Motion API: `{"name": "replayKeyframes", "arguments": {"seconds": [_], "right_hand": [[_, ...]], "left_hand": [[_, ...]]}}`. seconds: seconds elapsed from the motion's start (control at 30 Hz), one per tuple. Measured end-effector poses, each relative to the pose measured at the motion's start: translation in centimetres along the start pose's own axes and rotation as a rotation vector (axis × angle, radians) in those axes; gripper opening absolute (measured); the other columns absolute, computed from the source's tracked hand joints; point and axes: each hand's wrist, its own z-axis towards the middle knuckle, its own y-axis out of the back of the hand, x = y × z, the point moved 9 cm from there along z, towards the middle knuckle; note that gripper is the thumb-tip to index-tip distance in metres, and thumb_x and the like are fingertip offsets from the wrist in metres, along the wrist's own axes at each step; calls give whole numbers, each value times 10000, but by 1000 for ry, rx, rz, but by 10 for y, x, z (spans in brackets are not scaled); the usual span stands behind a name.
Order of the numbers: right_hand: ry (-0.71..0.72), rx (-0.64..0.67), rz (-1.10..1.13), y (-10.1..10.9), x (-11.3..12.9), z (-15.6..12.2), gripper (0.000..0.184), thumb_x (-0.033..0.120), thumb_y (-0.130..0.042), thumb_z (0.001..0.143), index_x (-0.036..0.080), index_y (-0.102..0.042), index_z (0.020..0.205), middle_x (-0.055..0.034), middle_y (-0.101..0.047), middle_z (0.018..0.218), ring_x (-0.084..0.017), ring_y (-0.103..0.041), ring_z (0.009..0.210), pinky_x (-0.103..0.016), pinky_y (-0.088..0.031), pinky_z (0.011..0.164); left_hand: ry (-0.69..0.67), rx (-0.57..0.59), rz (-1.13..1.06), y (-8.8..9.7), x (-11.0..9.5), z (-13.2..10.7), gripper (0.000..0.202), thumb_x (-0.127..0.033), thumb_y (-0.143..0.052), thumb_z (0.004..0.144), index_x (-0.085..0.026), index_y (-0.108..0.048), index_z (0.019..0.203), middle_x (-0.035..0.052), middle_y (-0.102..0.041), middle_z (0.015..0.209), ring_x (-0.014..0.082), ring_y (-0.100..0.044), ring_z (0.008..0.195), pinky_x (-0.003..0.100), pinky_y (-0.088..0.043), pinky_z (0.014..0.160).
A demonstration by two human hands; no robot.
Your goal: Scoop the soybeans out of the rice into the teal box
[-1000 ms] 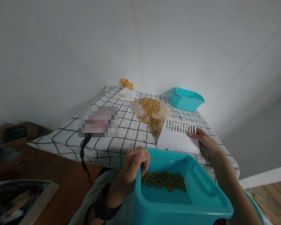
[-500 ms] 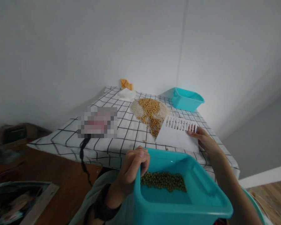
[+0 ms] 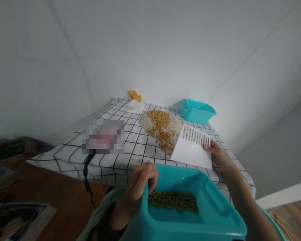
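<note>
My left hand [image 3: 139, 184] is closed over the left rim of a turquoise plastic tub [image 3: 215, 214] held near me; green beans [image 3: 174, 201] lie in its bottom. My right hand [image 3: 218, 156] grips the right edge of a white slotted scoop [image 3: 192, 150] that rests on the checked tablecloth [image 3: 130, 147]. The scoop's left edge touches a pile of yellow beans [image 3: 161, 125] mixed with white rice.
A second turquoise tub [image 3: 197, 111] stands at the table's far right. A white cloth [image 3: 134, 106] and an orange scrap [image 3: 135, 95] lie at the far edge by the wall. A blurred patch [image 3: 103, 136] lies on the left. Brown floor and a magazine [image 3: 17, 222] are lower left.
The view has shifted a little. The scoop and my right hand have moved slightly right and toward me along the bean pile. My left hand keeps its hold on the tub.
</note>
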Motion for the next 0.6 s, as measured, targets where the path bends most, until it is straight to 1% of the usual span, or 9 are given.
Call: {"name": "replayKeyframes", "arguments": {"seconds": [0.1,0.2,0.33,0.4,0.5,0.6], "right_hand": [[21,-37,-24,2,2,1,350,398,-865,683,214,-731,949,-81,-809,1022,-281,-762,883,-348,-596,755],[-19,-70,-66,3,-2,0,339,413,-863,711,214,-721,945,-78,-810,970,-284,-764,852,-362,-596,746],[4,-73,-71,-2,3,3,402,427,-882,695,219,-735,1006,-66,-807,1008,-284,-753,904,-379,-578,826],[30,-72,-75,-8,6,7,408,435,-891,689,224,-742,1004,-59,-805,1009,-280,-743,920,-378,-565,850],[52,-57,-96,-20,10,15,409,450,-901,672,219,-749,973,-52,-799,983,-270,-728,907,-367,-555,840],[17,35,-113,-40,7,20,402,434,-911,655,210,-759,952,-43,-795,945,-243,-717,852,-337,-551,791]], "left_hand": [[-9,1,-22,1,-1,-1,621,-314,-215,1072,-239,-329,467,-22,-379,417,175,-410,493,395,-368,743],[-11,-41,-62,11,-4,-2,620,-314,-237,1071,-239,-341,464,-24,-369,420,173,-391,486,396,-367,734],[82,-30,-75,28,-3,-3,640,-348,-254,1068,-249,-370,446,-7,-394,420,190,-433,509,402,-381,716],[117,-40,-70,37,-3,-3,639,-377,-279,1058,-254,-373,438,2,-417,426,197,-447,516,407,-396,726],[138,-66,-66,45,-3,-4,643,-427,-281,1046,-260,-380,433,16,-437,425,214,-459,529,413,-410,727],[144,-92,-71,47,-3,-5,654,-432,-296,1045,-257,-382,420,16,-421,422,219,-447,536,404,-390,701]]}}
